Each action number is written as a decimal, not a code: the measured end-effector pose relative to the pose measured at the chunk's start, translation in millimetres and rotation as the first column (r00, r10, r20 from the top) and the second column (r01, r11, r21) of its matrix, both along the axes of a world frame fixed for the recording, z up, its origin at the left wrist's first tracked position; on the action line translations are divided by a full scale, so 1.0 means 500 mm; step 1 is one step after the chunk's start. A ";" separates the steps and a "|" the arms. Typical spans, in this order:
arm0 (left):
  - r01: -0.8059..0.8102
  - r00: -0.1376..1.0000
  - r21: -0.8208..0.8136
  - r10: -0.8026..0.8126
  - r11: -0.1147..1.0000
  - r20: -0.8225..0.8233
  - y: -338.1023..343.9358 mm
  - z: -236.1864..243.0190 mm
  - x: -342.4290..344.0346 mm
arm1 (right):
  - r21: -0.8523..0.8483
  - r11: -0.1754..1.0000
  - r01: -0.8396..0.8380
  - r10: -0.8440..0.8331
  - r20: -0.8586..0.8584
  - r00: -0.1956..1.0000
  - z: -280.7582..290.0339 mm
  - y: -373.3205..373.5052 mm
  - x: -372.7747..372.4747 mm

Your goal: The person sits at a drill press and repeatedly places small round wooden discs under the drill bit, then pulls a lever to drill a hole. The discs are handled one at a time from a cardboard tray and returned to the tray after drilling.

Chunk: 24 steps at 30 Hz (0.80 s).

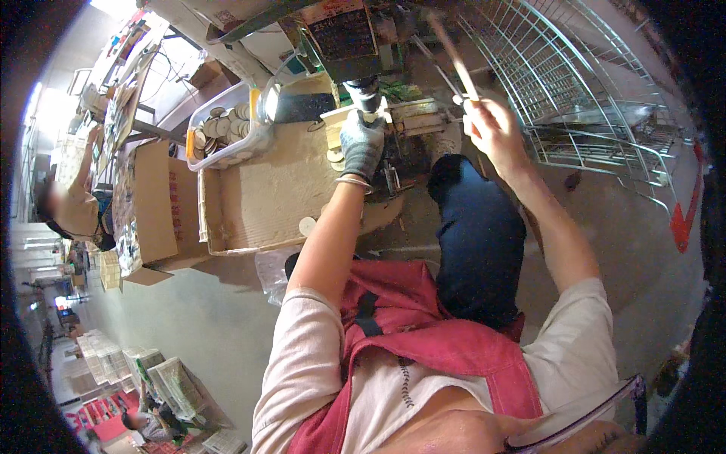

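My left hand [363, 144], in a grey knitted glove, is at a pale wooden fixture [334, 130] directly beneath the dark chuck [364, 94] of a drill-press-like machine [342, 38]. Its fingers look closed there, and what they hold is hidden. My bare right hand [491, 130] is raised to the right of the machine. It is closed around the lower end of a long, light-coloured lever handle [460, 66], blurred along its upper part. Below the left wrist, one pale round disc [306, 225] lies on a cardboard-lined tray [253, 200].
A clear plastic bin [253, 144] of several pale discs stands on the tray's far left. Wire racks [575, 91] rise at right, near my right arm. An open cardboard box [155, 204] stands left of the tray. Other people [76, 212] are farther off at left.
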<state>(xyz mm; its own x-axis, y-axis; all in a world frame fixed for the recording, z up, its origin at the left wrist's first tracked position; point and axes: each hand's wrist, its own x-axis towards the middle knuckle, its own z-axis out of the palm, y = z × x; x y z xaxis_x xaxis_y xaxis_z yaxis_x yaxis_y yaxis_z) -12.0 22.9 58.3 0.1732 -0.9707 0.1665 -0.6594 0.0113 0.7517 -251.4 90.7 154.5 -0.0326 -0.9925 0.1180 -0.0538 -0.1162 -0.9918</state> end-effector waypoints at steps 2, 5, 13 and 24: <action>-0.014 0.998 -0.015 0.015 1.000 0.060 0.000 0.002 0.006 | 0.006 0.992 0.125 -0.125 0.023 0.992 0.114 0.032 0.019; 0.008 0.998 -0.042 -0.006 0.999 0.058 0.000 0.001 0.011 | -0.172 0.962 0.213 -0.187 0.156 0.970 0.276 -0.012 0.053; 0.004 0.997 0.160 -0.016 0.987 0.076 -0.005 -0.014 0.017 | -0.175 0.977 0.123 -0.036 0.433 0.900 0.355 -0.020 0.120; 0.090 0.683 0.232 0.110 0.969 -0.722 -0.035 -0.113 0.033 | -0.116 0.981 0.158 -0.045 0.651 0.758 0.240 0.022 0.061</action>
<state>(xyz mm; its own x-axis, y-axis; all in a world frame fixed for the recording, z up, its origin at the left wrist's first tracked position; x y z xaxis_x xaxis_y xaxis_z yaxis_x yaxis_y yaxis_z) 4.5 5.5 2.0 0.1515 -0.9584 -0.2419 0.0957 -0.2294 0.9686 -220.7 101.8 274.4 -0.2560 -0.9493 0.1824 0.5687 -0.3005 -0.7656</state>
